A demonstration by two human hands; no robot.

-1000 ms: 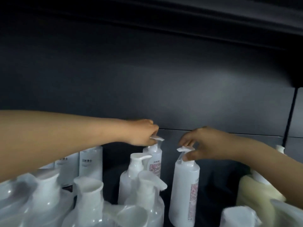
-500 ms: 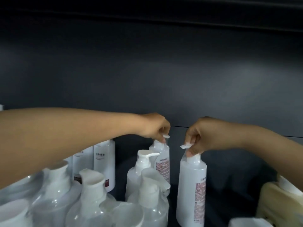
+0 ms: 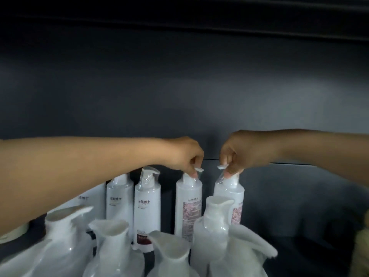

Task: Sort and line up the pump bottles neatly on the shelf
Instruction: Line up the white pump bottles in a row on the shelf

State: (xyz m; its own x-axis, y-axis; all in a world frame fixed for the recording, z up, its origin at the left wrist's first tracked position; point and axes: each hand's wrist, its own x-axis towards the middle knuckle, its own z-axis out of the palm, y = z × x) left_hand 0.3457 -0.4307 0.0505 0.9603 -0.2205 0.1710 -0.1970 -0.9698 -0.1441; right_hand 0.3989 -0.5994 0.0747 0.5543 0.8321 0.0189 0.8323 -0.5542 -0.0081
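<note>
Two tall white pump bottles stand upright side by side at the back of the dark shelf. My left hand [image 3: 184, 154] pinches the pump head of the left bottle [image 3: 188, 204], whose spout points right. My right hand [image 3: 237, 154] pinches the pump head of the right bottle [image 3: 229, 191], whose spout points left. Both bottles show their printed back labels. To their left stand two more white bottles [image 3: 147, 204] with front labels facing me, partly behind my left forearm.
Several white pump bottles [image 3: 108, 242] crowd the front of the shelf, their pump heads close below the camera. The dark back wall [image 3: 179, 96] rises behind the row. A pale yellow bottle [image 3: 364, 242] shows at the right edge. Dark shelf floor [image 3: 299, 226] lies right of the held bottles.
Both hands have kept hold of the pump heads. The two bottles now stand closer together, and the view has shifted so that more labelled bottles show on the left.
</note>
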